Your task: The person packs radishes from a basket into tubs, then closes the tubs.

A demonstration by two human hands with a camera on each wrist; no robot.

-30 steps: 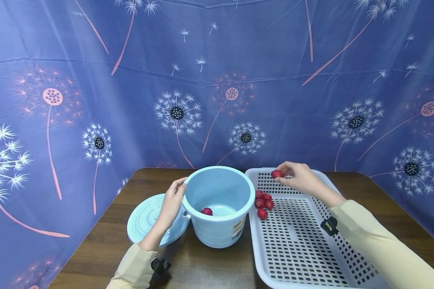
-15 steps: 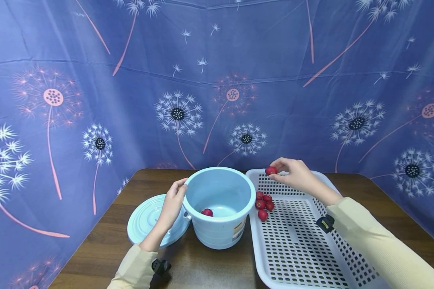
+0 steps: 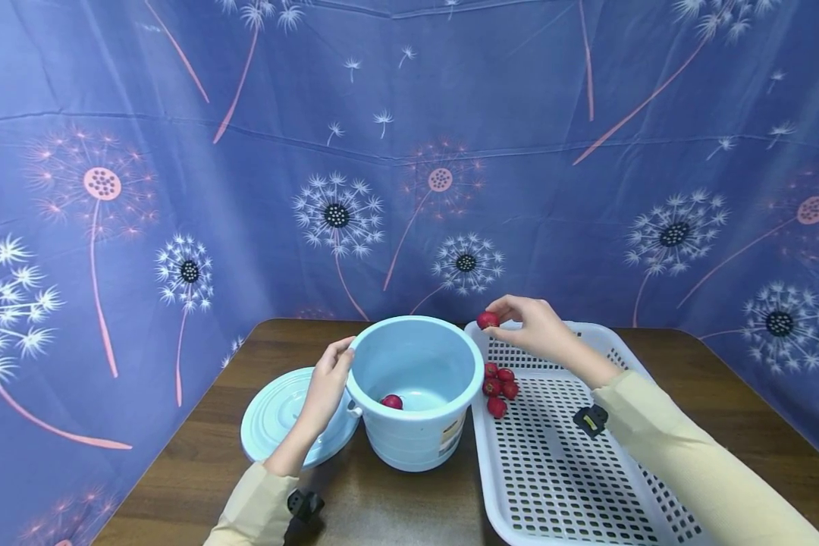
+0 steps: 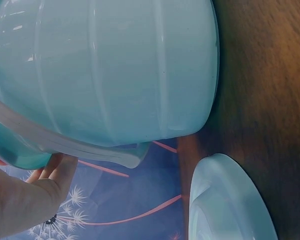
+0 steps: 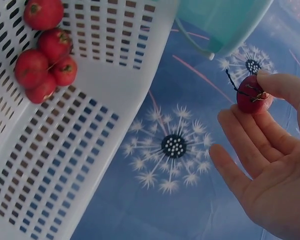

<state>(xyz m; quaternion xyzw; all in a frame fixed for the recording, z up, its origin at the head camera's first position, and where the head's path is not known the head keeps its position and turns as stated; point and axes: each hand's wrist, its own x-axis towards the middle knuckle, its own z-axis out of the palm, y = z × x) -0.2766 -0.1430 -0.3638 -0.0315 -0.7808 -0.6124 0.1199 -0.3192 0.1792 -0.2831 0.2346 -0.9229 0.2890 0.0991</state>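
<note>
My left hand (image 3: 327,379) grips the rim of a light-blue plastic bucket (image 3: 409,440) at its left side. In the left wrist view, the bucket wall (image 4: 125,70) fills the upper left, with the hand (image 4: 30,200) at its rim. One small red fruit (image 3: 392,401) lies on the bucket's bottom. My right hand (image 3: 528,326) pinches another round red fruit (image 3: 487,320) between thumb and fingers, just right of the bucket's far rim. Its dark, thin stem shows in the right wrist view, where thumb and fingertips hold the fruit (image 5: 252,95).
A white perforated basket (image 3: 481,470) stands right of the bucket, with several red fruits (image 3: 493,387) against its left side. Left of the bucket, a light-blue lid (image 3: 266,417) lies on the brown wooden table (image 3: 382,508). A blue dandelion-print cloth (image 3: 409,227) hangs behind.
My right hand has carried the red fruit leftward from above the basket's far part towards the bucket. The left hand, bucket and fruits in the basket have stayed put.
</note>
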